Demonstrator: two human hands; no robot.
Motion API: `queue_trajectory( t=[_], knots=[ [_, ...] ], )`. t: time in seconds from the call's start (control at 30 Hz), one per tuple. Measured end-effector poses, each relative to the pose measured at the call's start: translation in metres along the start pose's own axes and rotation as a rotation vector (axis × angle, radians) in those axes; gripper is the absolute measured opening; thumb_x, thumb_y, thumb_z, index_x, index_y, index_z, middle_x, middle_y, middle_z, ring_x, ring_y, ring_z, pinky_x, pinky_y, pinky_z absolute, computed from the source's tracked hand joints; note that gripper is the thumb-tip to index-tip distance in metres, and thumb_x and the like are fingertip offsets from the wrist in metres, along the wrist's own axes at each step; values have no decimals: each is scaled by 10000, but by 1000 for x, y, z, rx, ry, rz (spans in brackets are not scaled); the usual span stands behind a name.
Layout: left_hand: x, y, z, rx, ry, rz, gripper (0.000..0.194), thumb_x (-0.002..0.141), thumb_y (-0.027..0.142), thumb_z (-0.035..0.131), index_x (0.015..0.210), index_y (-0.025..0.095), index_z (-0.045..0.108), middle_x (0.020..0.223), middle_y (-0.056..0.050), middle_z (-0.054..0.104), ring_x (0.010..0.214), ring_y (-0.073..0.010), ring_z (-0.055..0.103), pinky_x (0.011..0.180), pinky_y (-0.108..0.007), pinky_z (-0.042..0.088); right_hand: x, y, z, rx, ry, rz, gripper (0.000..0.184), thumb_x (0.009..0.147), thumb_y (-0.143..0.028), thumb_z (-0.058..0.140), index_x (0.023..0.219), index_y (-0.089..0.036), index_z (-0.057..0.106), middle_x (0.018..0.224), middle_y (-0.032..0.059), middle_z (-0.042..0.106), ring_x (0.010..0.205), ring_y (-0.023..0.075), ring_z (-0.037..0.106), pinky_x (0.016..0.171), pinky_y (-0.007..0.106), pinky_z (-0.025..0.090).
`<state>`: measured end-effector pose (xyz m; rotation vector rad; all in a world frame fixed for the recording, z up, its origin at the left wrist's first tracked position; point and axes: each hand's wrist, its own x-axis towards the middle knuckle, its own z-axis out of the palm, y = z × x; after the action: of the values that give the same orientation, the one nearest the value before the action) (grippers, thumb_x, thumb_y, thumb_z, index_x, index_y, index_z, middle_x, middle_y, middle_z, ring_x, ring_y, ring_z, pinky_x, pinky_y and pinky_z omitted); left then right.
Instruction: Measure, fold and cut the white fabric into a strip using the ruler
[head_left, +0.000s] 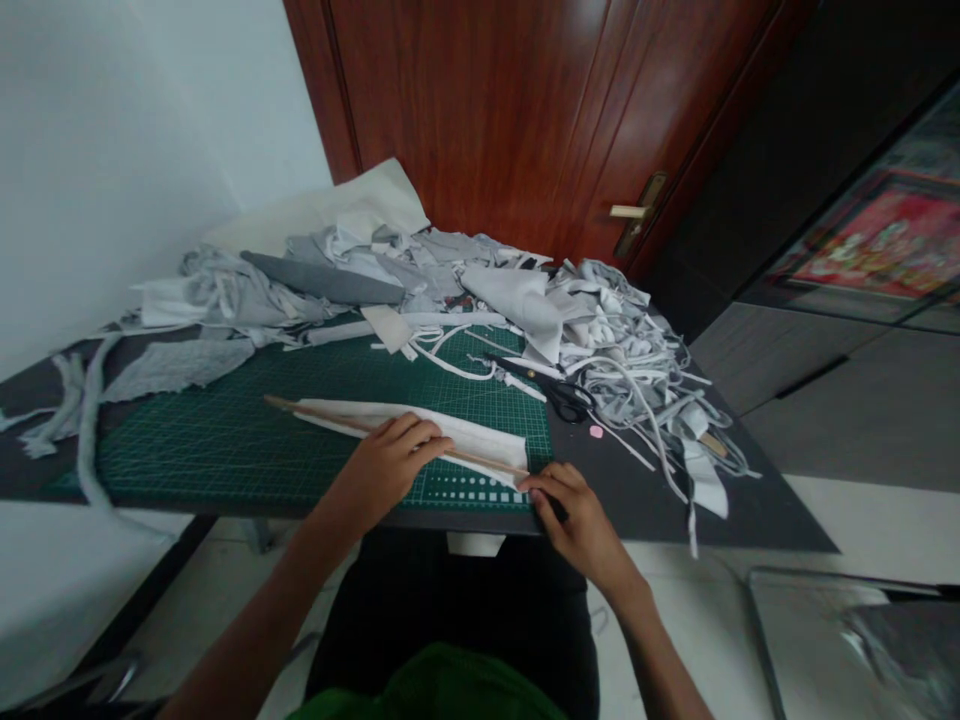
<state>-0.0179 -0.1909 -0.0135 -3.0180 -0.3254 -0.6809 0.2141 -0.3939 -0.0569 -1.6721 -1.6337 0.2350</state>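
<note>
A strip of white fabric (487, 436) lies lengthwise on the green cutting mat (225, 430) near the table's front edge. Along it runs a thin wooden stick (487, 462), whose left end sticks out past the cloth. My left hand (397, 455) is closed over the stick and fabric around the middle, fingers bent and together. At the right end, my right hand (566, 505) pinches the fabric's near corner by the stick's tip; its fingertips partly hide the grip. Black-handled scissors (566, 395) lie beyond my right hand, blades pointing left.
Heaps of grey and white cloth scraps (435, 270) cover the table's back, with tangled strips (637, 370) on the right, some hanging over the front edge. A pale cord (90, 430) curves down at left. Behind the table stands a brown door (487, 120).
</note>
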Motion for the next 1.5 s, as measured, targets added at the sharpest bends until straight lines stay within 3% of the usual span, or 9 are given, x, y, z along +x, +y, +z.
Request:
queue_trajectory(
  t=[0.2, 0.43, 0.57, 0.77, 0.97, 1.07, 1.3, 1.5],
  knots=[
    [34, -7, 16, -83, -164, -38, 301, 899, 29, 552, 1064, 222, 713, 1046, -52, 674, 995, -226, 587, 871, -370, 492, 0, 2, 2, 39, 17, -3, 285, 1048, -192, 481, 1159, -270, 732, 977, 73, 649, 947, 246, 599, 846, 403, 511],
    [33, -8, 25, -147, -151, -35, 347, 908, 28, 521, 1115, 227, 716, 1057, -50, 680, 992, -212, 606, 897, -357, 493, 15, 0, -13, 159, 136, 35, 210, 1054, -244, 509, 1059, -243, 719, 951, 59, 667, 906, 217, 642, 792, 343, 521],
    [32, -7, 27, -166, -135, -19, 322, 954, 78, 485, 1115, 227, 722, 1082, -52, 705, 1016, -211, 625, 929, -366, 496, 38, -3, -17, 12, 115, -41, 208, 1050, -232, 519, 1129, -244, 711, 1050, 82, 668, 1036, 248, 623, 933, 407, 514],
    [37, -9, 20, -262, -159, -59, 274, 1036, 230, 466, 1081, 231, 737, 1085, -38, 737, 1041, -200, 657, 966, -357, 503, 59, -13, 9, -50, -66, -57, 195, 1046, -207, 554, 1158, -214, 713, 1076, 84, 697, 1034, 238, 631, 967, 403, 526],
    [32, -13, 14, -379, -195, -237, 538, 1102, 388, 245, 1158, 197, 744, 1207, -57, 765, 1211, -203, 663, 1144, -383, 453, 55, -20, 30, -117, -12, -24, 242, 1057, -172, 501, 1123, -190, 734, 1047, 99, 686, 1016, 249, 622, 941, 410, 527],
    [29, -15, 14, -369, -236, -254, 619, 1100, 406, 184, 1142, 188, 762, 1239, -73, 760, 1238, -210, 662, 1177, -389, 434, 50, -24, 33, -123, 2, -56, 255, 1036, -119, 501, 1127, -174, 732, 1032, 96, 684, 994, 252, 614, 926, 419, 524],
    [27, -18, 9, -392, -315, -226, 616, 1099, 370, 159, 1207, 245, 752, 1359, -7, 706, 1333, -169, 607, 1215, -351, 390, 38, -34, 35, -92, -12, -56, 249, 1011, -81, 513, 1069, -172, 738, 1000, 95, 673, 954, 247, 615, 885, 384, 543],
    [20, -20, 15, -390, -315, -219, 600, 1102, 365, 159, 1286, 254, 719, 1422, -9, 663, 1380, -174, 566, 1222, -372, 378, 37, -34, 34, -52, -11, -68, 245, 1007, -76, 522, 1092, -168, 732, 1011, 92, 669, 971, 240, 614, 901, 374, 548]
  ],
)
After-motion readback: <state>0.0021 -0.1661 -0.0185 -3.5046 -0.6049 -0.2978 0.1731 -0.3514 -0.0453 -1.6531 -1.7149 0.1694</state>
